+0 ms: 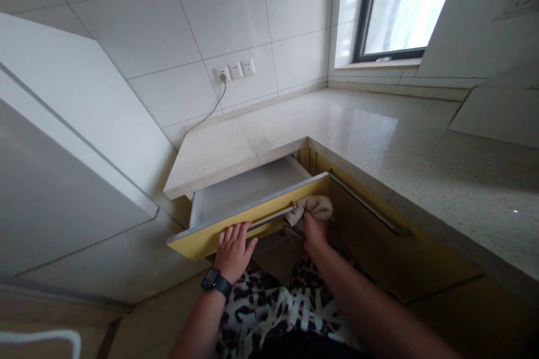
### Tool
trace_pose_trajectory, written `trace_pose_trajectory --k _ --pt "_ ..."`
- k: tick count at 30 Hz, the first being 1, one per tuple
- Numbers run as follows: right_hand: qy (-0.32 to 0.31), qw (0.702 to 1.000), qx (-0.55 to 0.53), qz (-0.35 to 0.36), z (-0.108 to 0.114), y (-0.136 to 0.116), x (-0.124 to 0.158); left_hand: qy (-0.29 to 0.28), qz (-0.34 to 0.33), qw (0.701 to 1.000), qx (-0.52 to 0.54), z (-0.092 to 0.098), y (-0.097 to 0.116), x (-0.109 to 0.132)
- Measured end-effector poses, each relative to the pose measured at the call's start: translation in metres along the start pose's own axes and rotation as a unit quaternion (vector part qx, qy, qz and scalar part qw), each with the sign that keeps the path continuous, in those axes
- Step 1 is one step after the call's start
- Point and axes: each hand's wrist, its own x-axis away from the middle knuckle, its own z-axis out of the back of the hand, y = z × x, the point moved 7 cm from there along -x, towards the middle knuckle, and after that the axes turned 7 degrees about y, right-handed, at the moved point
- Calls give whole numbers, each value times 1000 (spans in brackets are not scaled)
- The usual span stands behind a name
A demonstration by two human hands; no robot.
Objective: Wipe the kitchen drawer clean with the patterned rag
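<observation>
Kitchen, probably domestic: speckled countertop (421, 129), yellow drawer (252, 215), tiled wall (135, 25), sockets (236, 70), window (404, 11).

There are 2 hands (234, 249), 1 cloth (320, 207), 2 handles (365, 202) and 1 watch (213, 279).

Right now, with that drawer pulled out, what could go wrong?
The cloth in the right hand might snag on the right end of the drawer handle, where they seem to touch. The drawer stands open, so it could slide if the left hand, resting against it, pushes.
</observation>
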Motion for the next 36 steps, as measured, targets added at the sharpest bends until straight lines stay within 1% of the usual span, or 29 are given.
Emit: trace_pose_trajectory --k 3,6,7,9,12,14,16,17,19,20,21,22,23,24,25,27,28,30,32,33,34,35,36 --pt "2 1000 -1 14 1 -14 0 2 9 1000 -13 -4 -6 -8" --pt "-15 999 9 34 2 -33 2 1 18 1000 -21 -9 -13 -16" --pt "-33 998 18 45 1 -41 2 0 19 1000 -23 -11 -15 -19" --pt "-97 991 39 83 -7 -59 4 -4 21 999 -27 -15 -19 -24" --pt "-207 962 71 161 -26 -90 9 -12 22 999 -30 -21 -27 -32" --pt "-254 943 105 189 -36 -108 13 -17 24 999 -28 -24 -32 -37" --pt "-296 915 171 213 -47 -124 19 -17 29 999 -24 -28 -38 -43" --pt "-318 892 218 235 -52 -132 24 -16 33 999 -22 -30 -41 -46" --pt "-356 826 324 293 -62 -147 36 -15 39 999 -18 -34 -48 -53" --pt "-367 790 372 320 -66 -153 41 -14 41 999 -17 -35 -51 -56" --pt "-373 761 407 340 -71 -159 46 -13 43 999 -15 -37 -54 -59" --pt "-376 743 428 351 -76 -164 49 -13 44 999 -13 -39 -57 -62" --pt "-378 736 435 354 -82 -169 52 -13 44 999 -11 -40 -59 -64" --pt "-383 740 430 349 -89 -173 55 -13 45 999 -8 -42 -62 -67" --pt "-391 751 413 337 -97 -177 58 -13 46 999 -6 -43 -64 -69" --pt "-417 785 355 290 -116 -182 63 -15 49 999 -2 -47 -69 -73" --pt "-432 805 321 251 -126 -184 66 -16 51 999 -1 -48 -71 -75" --pt "-457 838 259 146 -148 -186 72 -19 54 998 3 -52 -75 -79" --pt "-473 855 210 34 -172 -187 80 -24 58 998 6 -56 -79 -83" --pt "-476 859 186 -9 -185 -189 84 -26 60 998 7 -57 -81 -84" --pt "-477 863 160 -36 -200 -193 88 -28 62 998 7 -58 -82 -86" --pt "-475 869 131 -48 -216 -200 90 -30 63 998 7 -59 -84 -87" --pt "-472 875 96 -42 -233 -208 91 -31 64 997 6 -59 -85 -89"
